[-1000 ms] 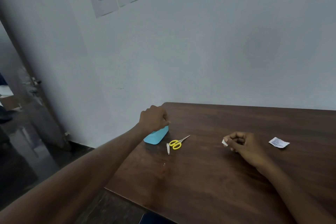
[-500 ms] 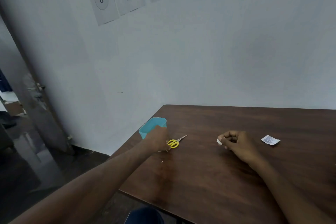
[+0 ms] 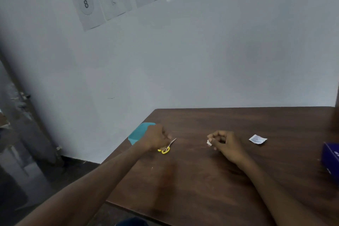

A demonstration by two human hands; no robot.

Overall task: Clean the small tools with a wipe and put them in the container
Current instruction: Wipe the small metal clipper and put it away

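The left hand (image 3: 156, 138) curls over the small yellow-handled scissors (image 3: 166, 147) on the dark wood-grain counter (image 3: 201, 180), just right of the teal plastic container (image 3: 138, 133); whether it grips them is unclear. The right hand (image 3: 226, 143) pinches a folded white wipe (image 3: 209, 142). The thin metal blades could slip or nick a finger.

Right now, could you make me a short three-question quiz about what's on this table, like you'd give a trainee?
1. True or false: the left hand is over the yellow-handled scissors.
2. What does the right hand pinch? A) white wipe B) a pen C) a key
3. Which thing sits at the table corner beyond the left hand?

Key: 1 true. 2 A. 3 the teal container.
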